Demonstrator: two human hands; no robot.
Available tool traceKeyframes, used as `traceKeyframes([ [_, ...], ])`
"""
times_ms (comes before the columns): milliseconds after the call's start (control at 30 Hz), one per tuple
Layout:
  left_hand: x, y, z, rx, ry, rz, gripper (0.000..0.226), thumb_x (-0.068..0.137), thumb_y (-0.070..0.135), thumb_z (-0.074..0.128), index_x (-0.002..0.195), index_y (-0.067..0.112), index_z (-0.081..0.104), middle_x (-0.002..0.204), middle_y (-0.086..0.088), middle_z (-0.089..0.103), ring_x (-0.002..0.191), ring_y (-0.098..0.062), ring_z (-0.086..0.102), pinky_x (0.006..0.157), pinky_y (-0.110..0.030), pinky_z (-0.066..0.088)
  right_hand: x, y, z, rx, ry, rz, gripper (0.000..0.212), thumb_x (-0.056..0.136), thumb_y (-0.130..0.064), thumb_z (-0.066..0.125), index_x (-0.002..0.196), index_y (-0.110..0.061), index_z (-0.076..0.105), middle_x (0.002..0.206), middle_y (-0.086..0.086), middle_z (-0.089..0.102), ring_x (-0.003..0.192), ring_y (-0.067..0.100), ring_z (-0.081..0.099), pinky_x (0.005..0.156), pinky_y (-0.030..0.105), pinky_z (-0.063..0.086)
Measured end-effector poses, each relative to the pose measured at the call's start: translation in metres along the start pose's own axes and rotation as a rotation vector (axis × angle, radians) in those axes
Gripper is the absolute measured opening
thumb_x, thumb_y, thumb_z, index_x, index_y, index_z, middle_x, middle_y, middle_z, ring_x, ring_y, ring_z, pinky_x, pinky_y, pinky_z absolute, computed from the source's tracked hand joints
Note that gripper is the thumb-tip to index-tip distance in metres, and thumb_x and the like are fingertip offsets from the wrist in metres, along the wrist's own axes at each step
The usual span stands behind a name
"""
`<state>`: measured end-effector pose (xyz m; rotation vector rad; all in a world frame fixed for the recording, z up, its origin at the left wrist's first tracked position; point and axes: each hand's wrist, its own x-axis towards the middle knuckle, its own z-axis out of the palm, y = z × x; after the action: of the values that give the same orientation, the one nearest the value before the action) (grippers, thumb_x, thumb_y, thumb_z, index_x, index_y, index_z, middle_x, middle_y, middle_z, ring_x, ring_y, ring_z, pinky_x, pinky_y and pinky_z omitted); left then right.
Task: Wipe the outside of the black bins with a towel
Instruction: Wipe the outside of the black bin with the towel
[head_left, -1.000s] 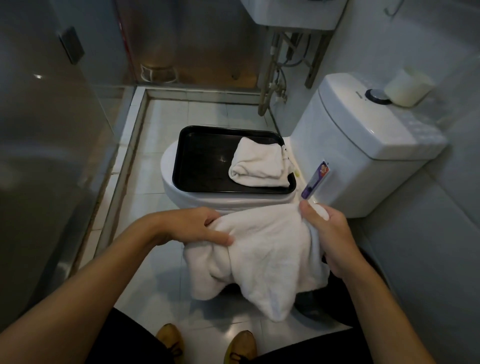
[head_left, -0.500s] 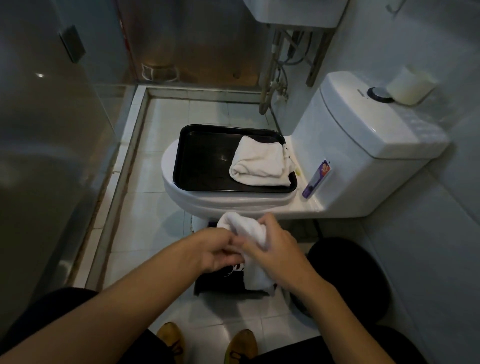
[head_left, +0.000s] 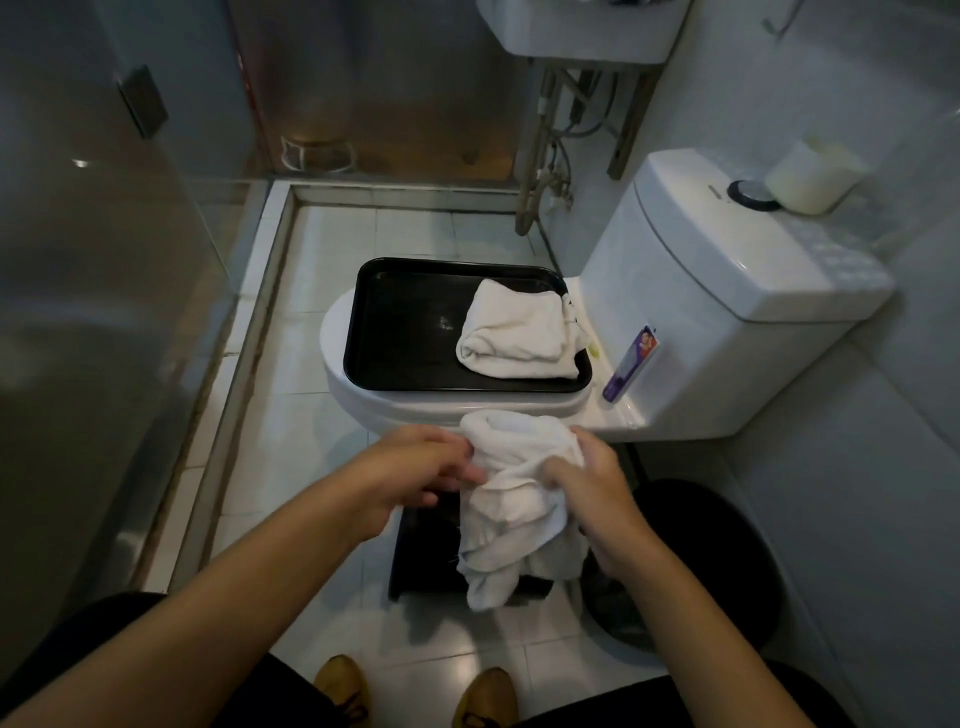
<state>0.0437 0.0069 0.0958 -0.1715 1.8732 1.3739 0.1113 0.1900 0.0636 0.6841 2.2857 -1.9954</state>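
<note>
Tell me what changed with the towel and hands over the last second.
The towel, spread wide between both hands a second ago, is now bunched into a hanging wad; the left hand and right hand moved together, keeping their grip. The black tray and folded towel stayed put.

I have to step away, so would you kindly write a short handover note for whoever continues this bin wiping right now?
Left hand: gripping the upper left side of the white towel.
Right hand: gripping the same towel from the right; it hangs bunched between both hands.
Things: the square black bin stands on the floor under the towel; the round black bin stands to its right by the toilet base. A second folded towel lies in the black tray on the toilet lid.
Done: towel picked up and gathered.
Left: no wiping contact shows yet; wipe the outside of both bins.
</note>
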Motion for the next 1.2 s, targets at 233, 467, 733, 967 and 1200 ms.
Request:
traceKeyframes([
  [233, 0.015, -0.007, 0.001, -0.074, -0.131, 0.159, 0.057, 0.071, 0.050, 0.077, 0.117, 0.021, 0.060, 0.114, 0.002, 0.070, 0.101, -0.011, 0.067, 0.086, -0.027, 0.053, -0.007, -0.011, -0.006, 0.655, -0.138, 0.186, 0.056, 0.066, 0.001, 0.033, 0.111, 0.009, 0.065, 0.112, 0.024, 0.070, 0.106, 0.039, 0.065, 0.092, 0.043, 0.054],
  [467, 0.004, -0.015, 0.033, 0.017, 0.390, 0.550, 0.042, 0.068, 0.053, 0.079, 0.097, 0.027, 0.062, 0.090, 0.012, 0.070, 0.083, -0.001, 0.065, 0.066, -0.021, 0.049, -0.015, -0.021, -0.002, 0.469, -0.304, 0.134, 0.060, 0.086, -0.047, 0.065, 0.129, -0.005, 0.061, 0.123, 0.017, 0.068, 0.118, 0.031, 0.063, 0.103, 0.046, 0.048],
  [733, -0.006, 0.003, 0.013, 0.123, 0.475, 0.738, 0.042, 0.069, 0.055, 0.075, 0.095, 0.025, 0.060, 0.086, 0.011, 0.065, 0.079, 0.004, 0.060, 0.060, -0.016, 0.048, 0.001, -0.009, -0.012, 0.501, -0.322, 0.122, 0.081, 0.048, 0.013, 0.045, 0.125, -0.008, 0.061, 0.107, 0.012, 0.072, 0.099, 0.031, 0.066, 0.063, 0.029, 0.055],
  [967, -0.010, 0.007, 0.000, 0.349, 0.431, 0.954, 0.050, 0.069, 0.065, 0.071, 0.095, 0.025, 0.058, 0.082, 0.014, 0.063, 0.077, -0.002, 0.061, 0.064, -0.014, 0.047, -0.007, -0.011, 0.000, 0.440, -0.453, 0.040, 0.080, 0.074, -0.030, 0.083, 0.142, -0.015, 0.046, 0.137, 0.011, 0.060, 0.127, 0.027, 0.057, 0.101, 0.038, 0.050],
  [1200, -0.006, 0.007, 0.023, -0.403, 0.152, 0.480, 0.034, 0.082, 0.042, 0.069, 0.106, 0.019, 0.067, 0.096, 0.002, 0.075, 0.091, -0.014, 0.072, 0.072, -0.028, 0.059, -0.007, -0.017, 0.007, 0.586, -0.365, 0.200, 0.051, 0.080, -0.020, 0.067, 0.128, -0.005, 0.061, 0.123, 0.019, 0.067, 0.114, 0.032, 0.065, 0.098, 0.042, 0.052],
])
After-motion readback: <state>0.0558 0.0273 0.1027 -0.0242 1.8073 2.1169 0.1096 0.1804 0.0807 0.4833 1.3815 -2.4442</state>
